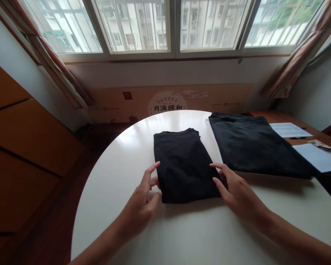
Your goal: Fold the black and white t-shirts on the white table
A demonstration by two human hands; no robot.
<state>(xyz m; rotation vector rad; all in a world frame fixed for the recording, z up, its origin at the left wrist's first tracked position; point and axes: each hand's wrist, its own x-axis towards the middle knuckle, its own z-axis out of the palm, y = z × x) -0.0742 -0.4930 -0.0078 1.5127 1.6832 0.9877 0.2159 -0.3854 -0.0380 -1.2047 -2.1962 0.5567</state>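
A pair of black trousers (186, 167), folded into a compact rectangle, lies flat on the white round-edged table (107, 198). Against its left edge rests the index finger of my left hand (145, 202), with the thumb held apart and other fingers partly curled at the side. My right hand (234, 189) is at the opposite edge, its index fingertip and thumb spread and touching the cloth's border; its remaining fingers are mostly hidden. To the right lies a larger folded black garment (256, 145), apart from both hands.
Papers (318, 156) and small items lie on a brown wooden surface (255, 113) at the right. Beyond the table, a printed cardboard panel (107, 97) stands below the barred windows (132, 27). Orange-brown cabinet doors (27, 147) are on the left.
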